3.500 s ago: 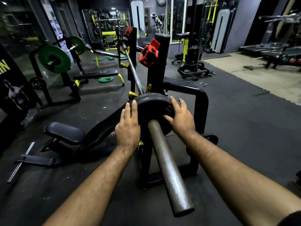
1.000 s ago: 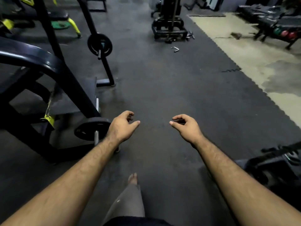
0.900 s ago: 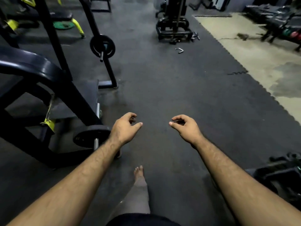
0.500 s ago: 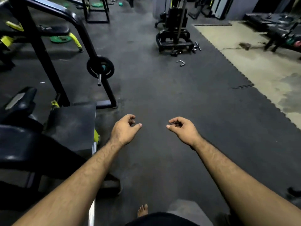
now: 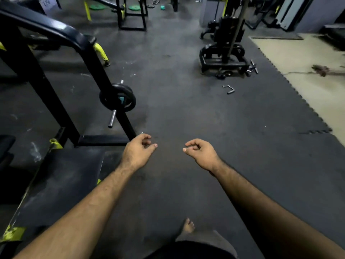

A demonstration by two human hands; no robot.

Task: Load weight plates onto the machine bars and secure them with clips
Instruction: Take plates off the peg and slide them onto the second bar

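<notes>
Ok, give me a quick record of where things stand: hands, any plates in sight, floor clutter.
left hand: empty, fingers loosely curled, held out over the mat
right hand: empty, loosely curled
black plate: on a frame peg, left of the hands
green plates: far back, on the floor
metal handle: loose on the mat
clips: none visible
foot: bare, on the mat

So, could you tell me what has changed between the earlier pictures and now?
Both hands came off the black plate on the bar and the person turned away; left hand and right hand now hang empty over the floor mat. Over the last second they stayed loosely curled, while a small plate on the rack peg shifted up the view.
</notes>
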